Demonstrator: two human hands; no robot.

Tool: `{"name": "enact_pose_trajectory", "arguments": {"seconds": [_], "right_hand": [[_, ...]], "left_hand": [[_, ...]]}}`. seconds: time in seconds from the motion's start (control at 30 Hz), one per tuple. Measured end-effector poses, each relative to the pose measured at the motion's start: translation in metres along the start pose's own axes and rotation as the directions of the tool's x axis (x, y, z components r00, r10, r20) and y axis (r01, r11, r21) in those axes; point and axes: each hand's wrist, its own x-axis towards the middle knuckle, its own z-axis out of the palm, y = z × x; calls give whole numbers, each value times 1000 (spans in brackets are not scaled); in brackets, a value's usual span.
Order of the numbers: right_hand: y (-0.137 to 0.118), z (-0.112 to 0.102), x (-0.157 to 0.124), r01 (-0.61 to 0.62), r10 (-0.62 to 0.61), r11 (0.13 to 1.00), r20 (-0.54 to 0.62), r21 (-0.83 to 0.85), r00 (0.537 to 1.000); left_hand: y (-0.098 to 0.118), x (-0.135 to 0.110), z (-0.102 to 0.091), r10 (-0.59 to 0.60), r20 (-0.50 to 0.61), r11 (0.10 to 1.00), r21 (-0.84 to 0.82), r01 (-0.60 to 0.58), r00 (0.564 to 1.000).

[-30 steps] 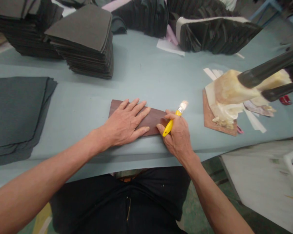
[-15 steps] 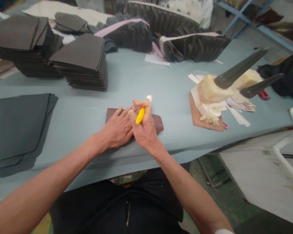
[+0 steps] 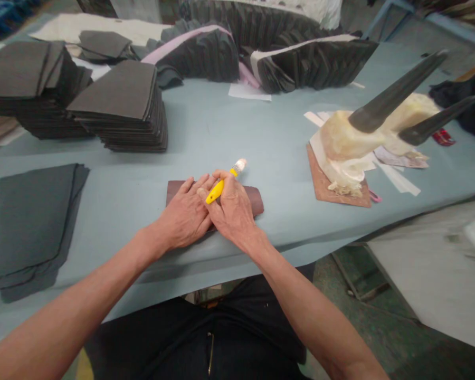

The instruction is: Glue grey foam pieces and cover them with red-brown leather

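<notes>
A brown, leather-like piece (image 3: pixel 255 201) lies on the blue-grey table covering near the front edge, its middle hidden by my hands. My left hand (image 3: pixel 190 211) presses flat on its left part, fingers stretched out. My right hand (image 3: pixel 233 208) is closed around a yellow-handled brush (image 3: pixel 216 191), with the whitish bristles pointing away and to the right, above the piece's far edge. The two hands touch each other. To the left rests a small pile of dark grey pieces (image 3: pixel 31 221).
Tall stacks of dark pieces (image 3: pixel 119 100) stand at the back left, and rows of upright dark pieces (image 3: pixel 312 66) line the back. On the right, two dark handles (image 3: pixel 399 92) stick out of glue-caked yellowish containers (image 3: pixel 340 140) on a brown board (image 3: pixel 316 177).
My right hand has turned the brush so its handle tilts lower and further left. My left hand stays flat on the brown piece. The camera view has shifted slightly.
</notes>
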Motion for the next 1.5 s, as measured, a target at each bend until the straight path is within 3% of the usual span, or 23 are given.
{"name": "enact_pose_trajectory", "arguments": {"seconds": [0.3,0.53,0.8,1.27,1.5], "right_hand": [[24,-21,-10,92,-83,968,46,-235,995],[43,-29,-16,77,-73,977,28,-197,997],[44,-31,-19,76,-67,976,51,-205,996],[50,-42,-20,104,-78,968,121,-227,990],[56,-38,-22,132,-118,974,83,-182,989]], "left_hand": [[5,-1,-5,-39,7,997,62,39,999],[1,-8,-10,-144,10,985,97,142,990],[-15,-20,-10,-265,25,963,51,264,964],[-35,-39,-6,-181,-29,979,-106,177,983],[-38,-41,-6,-251,17,960,-120,251,968]]}}
